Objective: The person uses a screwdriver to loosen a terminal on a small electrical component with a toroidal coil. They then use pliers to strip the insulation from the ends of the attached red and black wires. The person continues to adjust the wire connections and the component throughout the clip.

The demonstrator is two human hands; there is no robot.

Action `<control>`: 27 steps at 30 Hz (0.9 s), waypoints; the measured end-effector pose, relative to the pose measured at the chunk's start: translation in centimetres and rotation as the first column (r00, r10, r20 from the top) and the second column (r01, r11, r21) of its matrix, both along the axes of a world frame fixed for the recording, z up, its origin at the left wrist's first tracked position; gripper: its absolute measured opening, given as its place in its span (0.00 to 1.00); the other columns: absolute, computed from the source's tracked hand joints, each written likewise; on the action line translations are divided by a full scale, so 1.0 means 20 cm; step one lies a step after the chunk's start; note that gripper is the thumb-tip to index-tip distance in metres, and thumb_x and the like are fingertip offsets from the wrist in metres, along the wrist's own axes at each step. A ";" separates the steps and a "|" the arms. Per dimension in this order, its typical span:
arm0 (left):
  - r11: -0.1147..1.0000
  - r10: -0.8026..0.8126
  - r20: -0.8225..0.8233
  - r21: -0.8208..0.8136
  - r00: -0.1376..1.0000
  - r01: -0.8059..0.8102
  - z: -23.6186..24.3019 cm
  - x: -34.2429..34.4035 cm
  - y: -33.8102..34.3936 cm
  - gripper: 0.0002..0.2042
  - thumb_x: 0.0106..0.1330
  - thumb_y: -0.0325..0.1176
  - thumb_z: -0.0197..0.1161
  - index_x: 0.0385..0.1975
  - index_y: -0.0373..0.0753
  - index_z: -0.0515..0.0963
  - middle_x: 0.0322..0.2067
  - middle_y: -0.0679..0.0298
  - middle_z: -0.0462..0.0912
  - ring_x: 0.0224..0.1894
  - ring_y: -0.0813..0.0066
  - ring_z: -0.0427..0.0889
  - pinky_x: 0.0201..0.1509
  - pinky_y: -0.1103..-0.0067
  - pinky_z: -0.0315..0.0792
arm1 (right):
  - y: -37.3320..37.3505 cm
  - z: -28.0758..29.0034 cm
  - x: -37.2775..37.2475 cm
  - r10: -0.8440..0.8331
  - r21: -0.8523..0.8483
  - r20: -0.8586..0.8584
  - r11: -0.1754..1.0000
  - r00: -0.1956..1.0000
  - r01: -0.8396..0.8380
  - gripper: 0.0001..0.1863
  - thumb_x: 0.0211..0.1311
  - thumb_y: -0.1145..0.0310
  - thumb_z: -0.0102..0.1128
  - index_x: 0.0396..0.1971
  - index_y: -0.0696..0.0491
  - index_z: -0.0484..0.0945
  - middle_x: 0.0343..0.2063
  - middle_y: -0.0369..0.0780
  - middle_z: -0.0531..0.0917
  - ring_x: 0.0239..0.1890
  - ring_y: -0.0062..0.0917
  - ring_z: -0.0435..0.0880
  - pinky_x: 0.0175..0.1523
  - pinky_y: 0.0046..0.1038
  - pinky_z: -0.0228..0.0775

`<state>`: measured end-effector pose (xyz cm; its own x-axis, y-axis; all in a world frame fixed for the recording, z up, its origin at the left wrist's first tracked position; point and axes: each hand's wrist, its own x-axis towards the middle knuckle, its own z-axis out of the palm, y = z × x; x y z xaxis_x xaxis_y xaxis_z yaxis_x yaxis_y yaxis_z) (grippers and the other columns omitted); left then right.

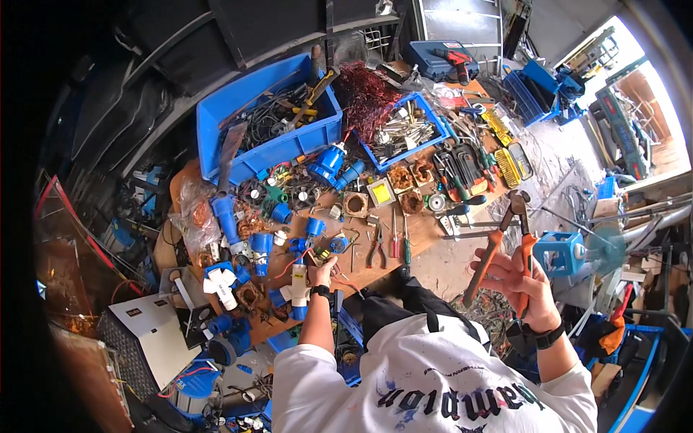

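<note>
My right hand (520,289) is raised at the right, gripping large orange-handled cutters (516,245), jaws upward. My left hand (321,271) is closed at the workbench (426,249)'s near edge, among red wires (309,256); what it holds is hidden or too small to name. A small round part (338,245) lies just beyond it, and a white-and-blue plastic fitting (296,289) sits beside it. Pliers (377,252) and screwdrivers (406,242) lie to its right. Blue plastic housings (261,252) and several copper-wound square parts (411,202) are spread on the wood.
Tool-filled blue bins (209,137) line the back, near tangled red wire (364,94) and a drill (460,65). A white case (141,335) stands lower left. A light blue bracket (563,252) is right of my right hand. Clutter covers the floor around the bench.
</note>
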<state>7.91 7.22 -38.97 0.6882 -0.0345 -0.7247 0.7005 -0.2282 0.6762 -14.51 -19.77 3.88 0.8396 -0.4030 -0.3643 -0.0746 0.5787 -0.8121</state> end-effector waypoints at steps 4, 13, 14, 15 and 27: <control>0.998 0.025 0.373 0.042 0.928 -0.044 -0.54 -0.04 0.06 0.18 0.46 0.24 0.76 0.37 0.35 0.77 0.26 0.63 0.82 0.18 0.75 0.77 0.18 0.78 0.69 | 0.00 0.01 0.01 0.007 0.010 0.005 1.000 1.000 -0.007 0.16 0.46 0.87 0.44 0.35 0.53 0.66 0.61 0.61 0.67 0.65 0.55 0.66 0.65 0.58 0.61; 0.996 0.072 0.316 0.035 0.946 -0.088 -0.52 -0.08 0.06 0.30 0.45 0.35 0.77 0.49 0.34 0.74 0.37 0.60 0.83 0.36 0.66 0.82 0.42 0.72 0.76 | -0.01 -0.01 0.01 -0.007 -0.011 -0.024 1.000 1.000 0.007 0.14 0.46 0.84 0.47 0.33 0.52 0.65 0.59 0.62 0.69 0.62 0.57 0.69 0.62 0.59 0.64; 0.994 0.111 0.288 -0.043 0.951 -0.103 -0.41 -0.09 0.04 0.27 0.47 0.33 0.77 0.48 0.34 0.75 0.36 0.62 0.83 0.35 0.70 0.82 0.41 0.74 0.76 | -0.01 -0.01 0.00 -0.017 -0.007 -0.027 1.000 0.999 0.017 0.14 0.46 0.84 0.48 0.33 0.52 0.65 0.60 0.62 0.69 0.62 0.57 0.69 0.62 0.59 0.64; 0.990 0.135 0.255 -0.073 0.958 -0.120 -0.33 -0.09 0.03 0.25 0.49 0.31 0.76 0.47 0.35 0.75 0.36 0.64 0.83 0.34 0.73 0.81 0.40 0.76 0.76 | -0.01 0.00 0.01 -0.006 -0.002 -0.031 1.000 1.000 0.006 0.14 0.46 0.84 0.48 0.33 0.52 0.65 0.60 0.62 0.68 0.62 0.56 0.69 0.62 0.59 0.64; 0.833 0.242 0.094 -0.530 0.966 -0.158 0.37 -0.14 0.12 0.14 0.65 0.37 0.63 0.45 0.36 0.78 0.40 0.63 0.84 0.41 0.75 0.82 0.48 0.78 0.73 | 0.01 0.01 0.05 0.127 0.025 0.042 0.991 0.991 -0.128 0.16 0.45 0.85 0.47 0.36 0.54 0.67 0.60 0.61 0.68 0.63 0.56 0.68 0.64 0.58 0.63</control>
